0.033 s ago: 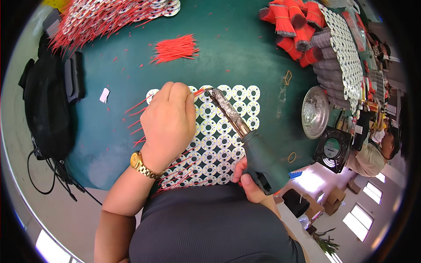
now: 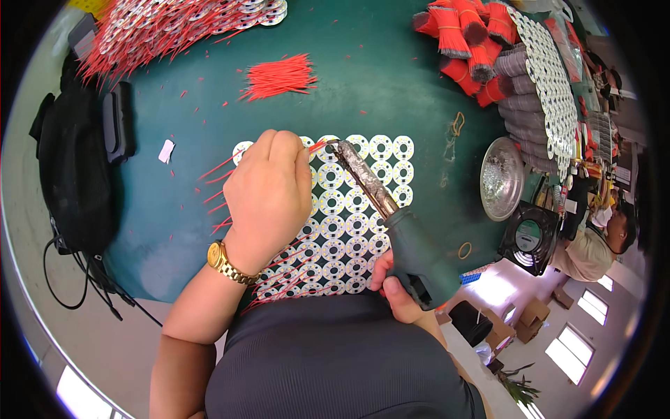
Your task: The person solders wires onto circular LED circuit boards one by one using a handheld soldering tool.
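A panel of round white LED boards (image 2: pixel 356 225) lies on the green table, with red wires on several of its left-hand boards. Over its upper left part, my left hand (image 2: pixel 269 185) is closed on a red wire (image 2: pixel 318 145), whose end reaches a board in the top row. From the lower right, my right hand (image 2: pixel 399 297) grips the dark handle of a soldering iron (image 2: pixel 412 244). The iron's metal tip meets the wire's end at that board. My left palm and the boards beneath it are hidden.
Loose red wires (image 2: pixel 280 77) lie beyond the panel. Wired boards (image 2: pixel 188 28) are piled far left, near a black bag (image 2: pixel 77 160). To the right are a metal dish (image 2: pixel 502 179), a small fan (image 2: pixel 530 237) and bundled red wires (image 2: pixel 474 52). Another person (image 2: pixel 593 251) sits farther right.
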Demonstrator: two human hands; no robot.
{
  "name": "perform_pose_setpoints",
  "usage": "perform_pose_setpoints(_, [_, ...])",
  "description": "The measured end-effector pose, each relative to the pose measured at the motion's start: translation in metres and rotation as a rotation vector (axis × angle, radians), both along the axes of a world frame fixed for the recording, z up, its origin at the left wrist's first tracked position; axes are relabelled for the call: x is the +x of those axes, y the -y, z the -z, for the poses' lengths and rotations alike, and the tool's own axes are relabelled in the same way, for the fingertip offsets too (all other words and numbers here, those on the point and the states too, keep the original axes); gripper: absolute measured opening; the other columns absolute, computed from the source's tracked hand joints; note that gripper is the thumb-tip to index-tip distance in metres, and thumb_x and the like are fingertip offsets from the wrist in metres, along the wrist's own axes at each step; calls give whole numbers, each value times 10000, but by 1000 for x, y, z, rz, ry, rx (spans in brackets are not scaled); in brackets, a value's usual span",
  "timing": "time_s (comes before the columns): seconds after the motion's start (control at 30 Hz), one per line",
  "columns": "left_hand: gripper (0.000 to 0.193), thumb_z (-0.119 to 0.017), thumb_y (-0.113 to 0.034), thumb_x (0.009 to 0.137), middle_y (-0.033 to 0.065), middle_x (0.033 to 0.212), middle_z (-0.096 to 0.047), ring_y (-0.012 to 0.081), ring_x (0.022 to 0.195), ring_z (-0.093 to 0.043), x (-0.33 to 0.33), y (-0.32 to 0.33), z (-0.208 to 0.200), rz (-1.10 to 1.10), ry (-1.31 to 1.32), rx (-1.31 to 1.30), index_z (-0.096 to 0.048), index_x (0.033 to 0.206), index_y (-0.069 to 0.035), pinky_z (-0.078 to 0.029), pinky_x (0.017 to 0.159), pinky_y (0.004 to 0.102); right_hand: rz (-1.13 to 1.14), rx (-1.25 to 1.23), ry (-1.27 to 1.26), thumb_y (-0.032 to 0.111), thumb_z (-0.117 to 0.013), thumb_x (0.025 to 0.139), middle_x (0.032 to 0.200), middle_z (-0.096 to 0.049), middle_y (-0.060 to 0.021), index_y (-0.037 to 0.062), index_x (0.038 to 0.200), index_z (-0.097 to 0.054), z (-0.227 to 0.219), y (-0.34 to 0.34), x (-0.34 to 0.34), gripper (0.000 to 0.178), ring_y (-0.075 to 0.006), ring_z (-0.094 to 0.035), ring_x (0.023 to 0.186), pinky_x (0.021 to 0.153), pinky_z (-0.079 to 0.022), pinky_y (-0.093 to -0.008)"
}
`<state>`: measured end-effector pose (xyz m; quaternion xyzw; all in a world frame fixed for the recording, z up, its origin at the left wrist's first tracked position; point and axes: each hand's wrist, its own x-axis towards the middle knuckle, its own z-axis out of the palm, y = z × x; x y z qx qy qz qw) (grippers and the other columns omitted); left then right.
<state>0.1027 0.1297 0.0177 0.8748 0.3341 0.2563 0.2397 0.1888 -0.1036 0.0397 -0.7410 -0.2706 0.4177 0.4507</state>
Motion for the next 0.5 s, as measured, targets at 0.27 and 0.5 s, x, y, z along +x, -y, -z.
perform_pose_setpoints(0.27, [75,-616,-27,844,92,775,-570,287,652,-560,-1,0,-1,0,2,-2,-545,836,-51,-427,566,361,-18,24,42,468,-630,851,719,-582,-27,24,822,-595,-4,-6,0,447,-85,-486,610,551,-388,-230])
perform_pose_setpoints(0.5, [84,-617,-61,847,89,746,-533,281,627,-557,0,0,5,2,12,56,-533,840,-64,-422,535,380,51,21,-48,478,-629,858,723,-581,-32,26,840,-593,-8,-12,-5,453,-79,-486,613,551,-394,-222])
